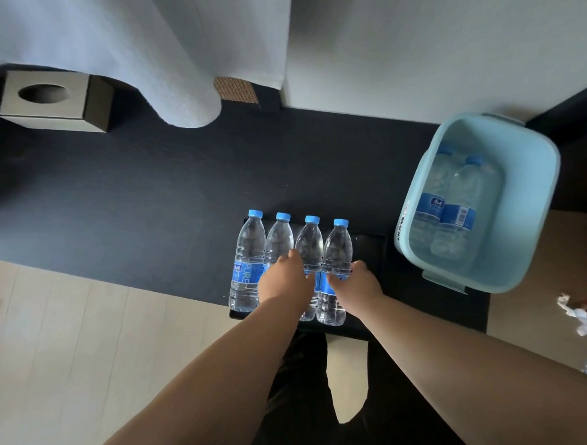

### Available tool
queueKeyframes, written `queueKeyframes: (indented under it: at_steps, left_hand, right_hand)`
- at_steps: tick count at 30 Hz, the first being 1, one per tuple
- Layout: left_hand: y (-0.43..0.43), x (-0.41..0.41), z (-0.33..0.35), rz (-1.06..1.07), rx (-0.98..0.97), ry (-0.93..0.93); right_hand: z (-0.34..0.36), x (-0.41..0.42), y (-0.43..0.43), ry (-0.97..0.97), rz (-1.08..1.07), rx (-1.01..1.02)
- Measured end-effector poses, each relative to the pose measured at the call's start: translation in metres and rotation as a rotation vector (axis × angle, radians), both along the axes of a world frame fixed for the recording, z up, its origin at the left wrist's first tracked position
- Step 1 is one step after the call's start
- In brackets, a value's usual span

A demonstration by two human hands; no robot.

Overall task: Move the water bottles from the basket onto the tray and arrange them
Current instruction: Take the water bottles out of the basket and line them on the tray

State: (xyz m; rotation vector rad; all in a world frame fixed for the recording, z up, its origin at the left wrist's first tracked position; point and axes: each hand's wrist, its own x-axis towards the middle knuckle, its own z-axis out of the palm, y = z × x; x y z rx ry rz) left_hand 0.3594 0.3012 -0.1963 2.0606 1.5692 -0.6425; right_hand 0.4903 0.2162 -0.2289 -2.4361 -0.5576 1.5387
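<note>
Several clear water bottles with blue caps and blue labels stand upright in a row on the black tray (373, 253), which sits on the dark table. My left hand (286, 282) wraps the third bottle from the left (309, 245). My right hand (357, 283) grips the rightmost bottle (338, 247) around its label. The leftmost bottle (248, 257) and the one beside it (278, 239) stand untouched. To the right, the light blue basket (532, 247) holds two more bottles (458, 210) lying side by side.
A square grey tissue box (48, 101) stands at the far left of the table. White curtain folds (180, 60) hang over the back edge. Crumpled paper and red litter (581, 315) lie on the floor at the right. My dark trouser legs show below the tray.
</note>
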Motion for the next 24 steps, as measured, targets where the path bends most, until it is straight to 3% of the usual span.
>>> queueKeyframes:
  at_steps: [6, 10, 14, 18, 24]
  left_hand:
    - [0.014, -0.013, 0.020, -0.108, 0.017, -0.023]
    - [0.026, -0.009, 0.037, -0.125, -0.031, -0.044]
    - [0.038, 0.022, 0.066, -0.163, -0.058, -0.099]
    - [0.047, 0.073, 0.090, -0.217, -0.006, -0.165]
    - [0.043, 0.149, 0.103, -0.330, 0.021, -0.214]
  right_hand:
    - [0.022, 0.014, 0.004, -0.028, 0.308, -0.078]
    - [0.049, 0.033, 0.004, -0.085, 0.462, 0.004]
    - [0.090, 0.063, 0.004, -0.067, 0.470, 0.103]
    - [0.122, 0.111, -0.003, -0.201, 0.427, 0.167]
    - [0.128, 0.189, -0.031, -0.323, 0.337, 0.107]
